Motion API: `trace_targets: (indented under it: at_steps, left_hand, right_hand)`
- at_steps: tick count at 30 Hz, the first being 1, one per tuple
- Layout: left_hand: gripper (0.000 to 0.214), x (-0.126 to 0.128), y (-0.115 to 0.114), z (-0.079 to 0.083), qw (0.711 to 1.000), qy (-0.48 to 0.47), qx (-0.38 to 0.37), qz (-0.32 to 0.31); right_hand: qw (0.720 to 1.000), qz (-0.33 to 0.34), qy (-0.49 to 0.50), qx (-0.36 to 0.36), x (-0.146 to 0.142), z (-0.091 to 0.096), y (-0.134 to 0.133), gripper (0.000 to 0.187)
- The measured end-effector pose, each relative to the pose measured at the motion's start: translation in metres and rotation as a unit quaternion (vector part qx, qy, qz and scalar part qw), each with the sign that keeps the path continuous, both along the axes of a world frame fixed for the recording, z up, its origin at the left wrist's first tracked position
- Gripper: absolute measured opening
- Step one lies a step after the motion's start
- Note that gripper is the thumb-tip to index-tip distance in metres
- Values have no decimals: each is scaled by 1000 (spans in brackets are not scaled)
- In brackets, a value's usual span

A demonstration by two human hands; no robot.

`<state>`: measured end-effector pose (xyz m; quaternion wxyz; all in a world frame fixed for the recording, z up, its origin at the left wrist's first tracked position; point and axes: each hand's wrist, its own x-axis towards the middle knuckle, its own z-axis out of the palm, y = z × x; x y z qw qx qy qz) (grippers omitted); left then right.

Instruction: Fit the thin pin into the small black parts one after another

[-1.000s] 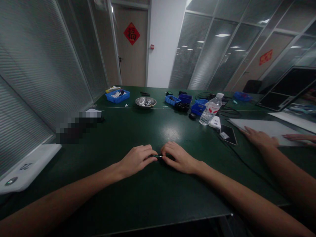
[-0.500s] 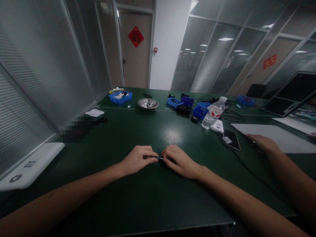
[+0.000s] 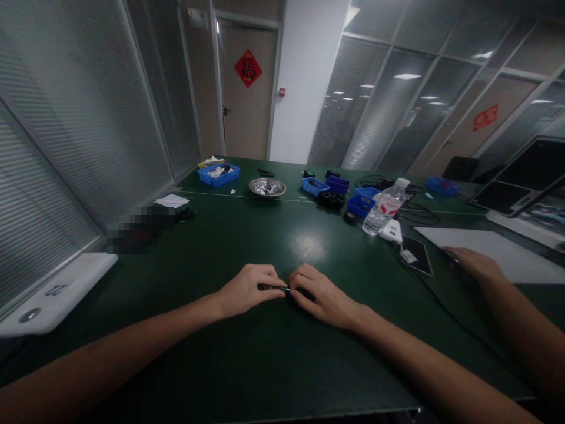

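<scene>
Both hands meet low over the green table [image 3: 273,371], their fingertips almost touching. My left hand [image 3: 247,290] is closed, thumb and forefinger pinching a small dark thin piece [image 3: 286,288] with a shiny bit at its end. The piece is too small and dark to name. Facing it, my right hand [image 3: 324,297] has curled fingers pressed together at the other end of the piece. Whatever those fingers hold is mostly hidden behind them.
A metal bowl [image 3: 267,187] with small parts stands ahead, blue trays [image 3: 218,176] behind to the left. A water bottle [image 3: 386,207] and a cable [image 3: 450,315] are on the right. Another person's hand [image 3: 474,265] lies by a white board [image 3: 498,250].
The view has shifted slightly, so everything sits a little lower. My hands stay together; the green part of the small piece shows less between the fingertips.
</scene>
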<state>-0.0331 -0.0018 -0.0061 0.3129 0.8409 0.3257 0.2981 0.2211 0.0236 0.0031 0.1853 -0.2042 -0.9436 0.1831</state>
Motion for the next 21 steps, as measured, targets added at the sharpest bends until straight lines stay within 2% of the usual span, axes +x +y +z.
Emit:
trace_targets:
  at_steps: [11, 21]
  left_hand:
    - [21, 4, 1, 1, 999, 7, -37, 29]
    - [14, 4, -1, -2, 998, 28, 35, 44]
  right_hand:
    - [1000, -28, 9, -3, 3, -3, 6, 8]
    - [999, -25, 22, -17, 8, -3, 9, 5]
